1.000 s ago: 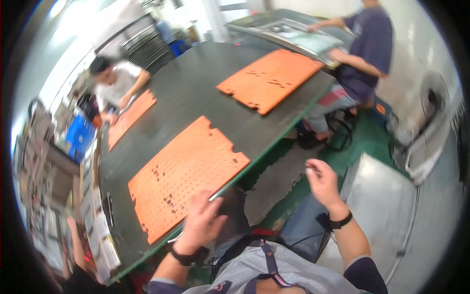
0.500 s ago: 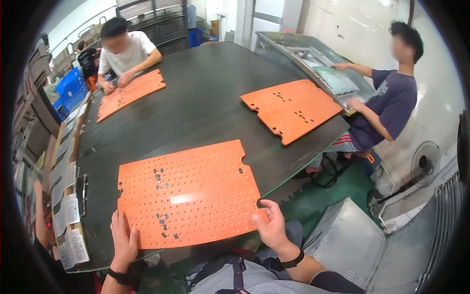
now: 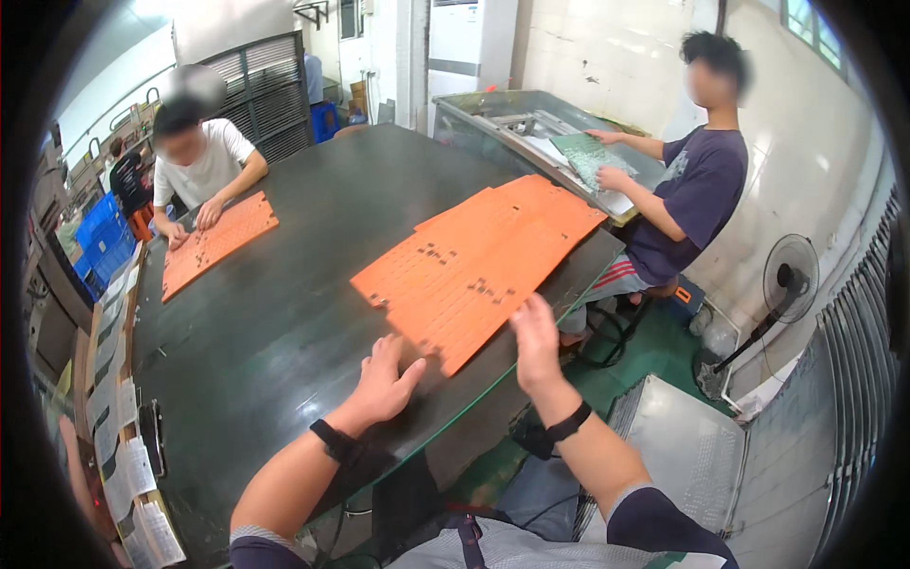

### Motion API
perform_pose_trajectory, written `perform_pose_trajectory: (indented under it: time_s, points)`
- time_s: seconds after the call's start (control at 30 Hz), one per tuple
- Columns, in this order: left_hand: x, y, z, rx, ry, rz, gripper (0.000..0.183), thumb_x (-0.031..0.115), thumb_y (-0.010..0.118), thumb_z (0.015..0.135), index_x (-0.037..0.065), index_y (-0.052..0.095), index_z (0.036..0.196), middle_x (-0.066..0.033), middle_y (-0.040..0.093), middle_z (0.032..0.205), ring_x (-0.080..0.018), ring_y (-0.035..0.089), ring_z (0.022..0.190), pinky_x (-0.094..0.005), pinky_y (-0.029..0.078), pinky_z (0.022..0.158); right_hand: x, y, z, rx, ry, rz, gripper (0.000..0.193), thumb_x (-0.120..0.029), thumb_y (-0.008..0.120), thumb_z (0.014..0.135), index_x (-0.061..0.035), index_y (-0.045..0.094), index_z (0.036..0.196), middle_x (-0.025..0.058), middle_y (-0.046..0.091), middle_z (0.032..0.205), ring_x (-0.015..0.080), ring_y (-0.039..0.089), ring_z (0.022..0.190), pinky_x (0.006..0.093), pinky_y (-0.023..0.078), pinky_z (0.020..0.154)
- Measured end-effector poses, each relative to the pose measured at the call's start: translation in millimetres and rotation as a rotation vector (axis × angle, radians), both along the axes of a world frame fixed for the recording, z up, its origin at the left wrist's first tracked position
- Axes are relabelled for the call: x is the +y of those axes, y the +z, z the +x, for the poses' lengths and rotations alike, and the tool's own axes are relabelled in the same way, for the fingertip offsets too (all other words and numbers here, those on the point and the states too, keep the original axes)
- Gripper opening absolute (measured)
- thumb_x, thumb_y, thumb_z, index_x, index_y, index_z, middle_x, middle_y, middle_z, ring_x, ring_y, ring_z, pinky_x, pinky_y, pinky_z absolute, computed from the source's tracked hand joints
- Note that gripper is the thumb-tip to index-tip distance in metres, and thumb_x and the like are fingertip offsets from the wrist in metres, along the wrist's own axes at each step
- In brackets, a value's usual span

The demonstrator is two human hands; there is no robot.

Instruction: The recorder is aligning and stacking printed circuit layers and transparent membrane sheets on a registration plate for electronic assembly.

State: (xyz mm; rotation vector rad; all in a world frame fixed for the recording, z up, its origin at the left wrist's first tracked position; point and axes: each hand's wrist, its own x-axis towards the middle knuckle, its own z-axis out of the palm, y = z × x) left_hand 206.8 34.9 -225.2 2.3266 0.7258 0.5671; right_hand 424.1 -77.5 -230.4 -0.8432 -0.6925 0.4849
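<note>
An orange perforated panel [image 3: 493, 261] with small dark marks lies toward the right of the dark table. Part of another orange panel [image 3: 462, 211] shows from beneath its far-left edge. My left hand [image 3: 384, 379] is by the upper panel's near-left corner, fingers spread and thumb toward it; whether it touches is unclear. Beside the panel's near-right edge, my right hand [image 3: 537, 343] has its fingers stretched out, slightly blurred. Neither hand is wrapped round anything.
Across the dark table [image 3: 313, 313], a person in white works on another orange panel [image 3: 220, 245]. At the right, a person in dark clothing holds a green sheet [image 3: 590, 159] over a glass-sided tray [image 3: 464, 109]. A fan [image 3: 791, 277] and metal sheets [image 3: 678, 455] stand right.
The panel in front of me has moved away and right, onto the other orange panel. My hands have followed it and come off its edges. The person at right has lifted the green sheet.
</note>
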Motion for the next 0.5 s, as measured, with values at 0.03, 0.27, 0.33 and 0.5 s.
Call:
perform_pose_trajectory:
  time_s: [0.03, 0.27, 0.33, 0.5]
  points:
    - [3.2, -3.2, 7.6, 0.012, 0.009, 0.003, 0.057, 0.037, 0.056, 0.09, -0.005, 0.044, 0.127, -0.0312, 0.039, 0.134, -0.0423, 0.033, 0.131, -0.0489, 0.028, 0.106, -2.4, -7.3, -10.3, -0.138, -0.006, -0.064, 0.047, -0.01, 0.055, 0.091, 0.0035, 0.039, 0.133, 0.017, 0.043, 0.139, 0.0281, 0.046, 0.125, 0.0389, 0.034, 0.106]
    - [-13.0, 46.8, -94.8, 0.212, 0.002, 0.039, 0.058, 0.033, 0.061, 0.088, -0.004, 0.046, 0.131, -0.0341, 0.032, 0.142, -0.0447, 0.029, 0.136, -0.0464, 0.026, 0.111, -6.7, 14.9, -38.7, -1.081, 0.154, -0.464, 0.044, -0.023, 0.068, 0.081, 0.0031, 0.055, 0.114, 0.0293, 0.045, 0.134, 0.0417, 0.044, 0.126, 0.043, 0.038, 0.104]
    - [-13.4, 44.1, -139.4, 0.221, 0.095, -0.062, 0.054, 0.029, 0.061, 0.089, -0.005, 0.047, 0.13, -0.0309, 0.04, 0.14, -0.0398, 0.036, 0.134, -0.0427, 0.03, 0.109, 7.1, 7.8, -34.9, -1.315, 0.22, -0.454, 0.047, -0.028, 0.067, 0.081, 0.0036, 0.055, 0.114, 0.031, 0.045, 0.132, 0.0431, 0.044, 0.125, 0.0445, 0.038, 0.103]
    - [-17.7, 49.6, -213.5, 0.125, 0.256, -0.271, 0.046, 0.023, 0.057, 0.094, -0.007, 0.049, 0.129, -0.0184, 0.059, 0.123, -0.0234, 0.055, 0.113, -0.0332, 0.041, 0.099, 22.5, 38.7, -5.8, -1.522, 0.337, -0.543, 0.04, -0.027, 0.07, 0.078, 0.0032, 0.06, 0.102, 0.0224, 0.057, 0.11, 0.0378, 0.053, 0.108, 0.0432, 0.044, 0.092]
